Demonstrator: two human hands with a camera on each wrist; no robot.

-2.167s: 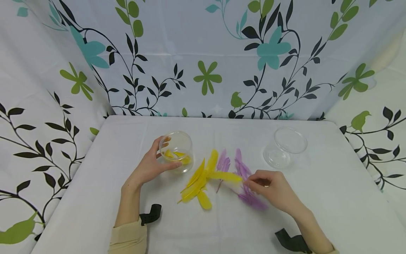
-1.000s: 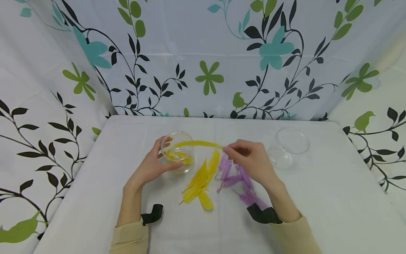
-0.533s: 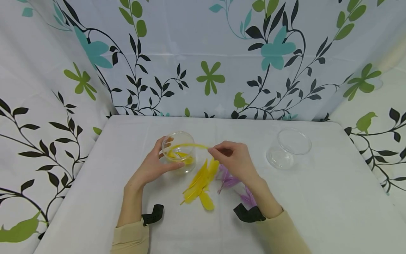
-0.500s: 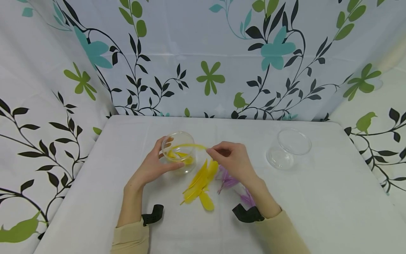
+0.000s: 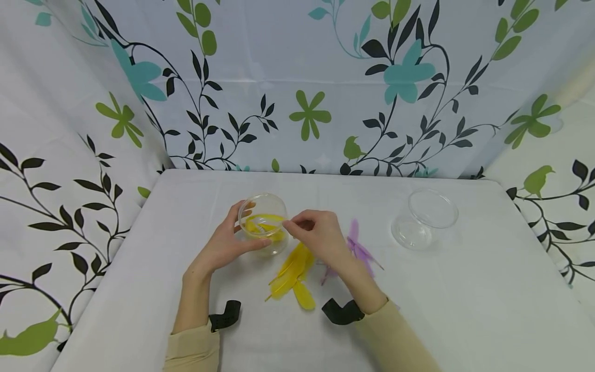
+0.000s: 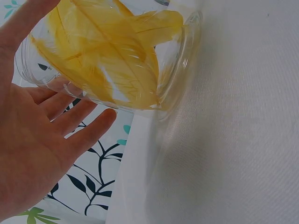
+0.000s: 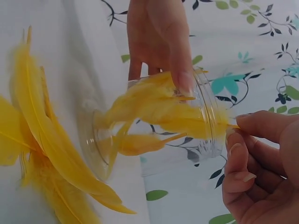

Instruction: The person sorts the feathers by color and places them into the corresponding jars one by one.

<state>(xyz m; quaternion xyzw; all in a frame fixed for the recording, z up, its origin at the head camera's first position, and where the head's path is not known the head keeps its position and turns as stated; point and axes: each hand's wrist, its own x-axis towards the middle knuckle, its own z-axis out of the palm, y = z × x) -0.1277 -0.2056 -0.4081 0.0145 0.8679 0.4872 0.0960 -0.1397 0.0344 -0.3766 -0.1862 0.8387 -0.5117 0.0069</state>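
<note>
My left hand [image 5: 228, 243] grips a clear glass jar [image 5: 271, 204] from its left side, thumb across the front and fingers behind. Several yellow feathers [image 6: 117, 51] lie crossed inside the jar, as the left wrist view shows. At the jar's rim, my right hand [image 5: 321, 237] pinches the quill end of one yellow feather [image 7: 205, 122] between thumb and forefinger. Most of that feather is inside the jar. Below the right hand, a small pile of yellow feathers [image 5: 290, 276] lies on the table. Purple feathers [image 5: 359, 249] lie beyond the right wrist, which partly hides them.
A second clear jar [image 5: 411, 232] stands at the right rear of the white-covered table [image 5: 483, 289]. Patterned curtain [image 5: 279, 62] hangs behind the table and along both sides. Black wrist mounts [image 5: 226, 315] stick out from both forearms.
My right hand has carried a yellow feather leftward from beside the purple feathers to the jar, and the feather has gone in almost to its quill. The left hand keeps its hold.
</note>
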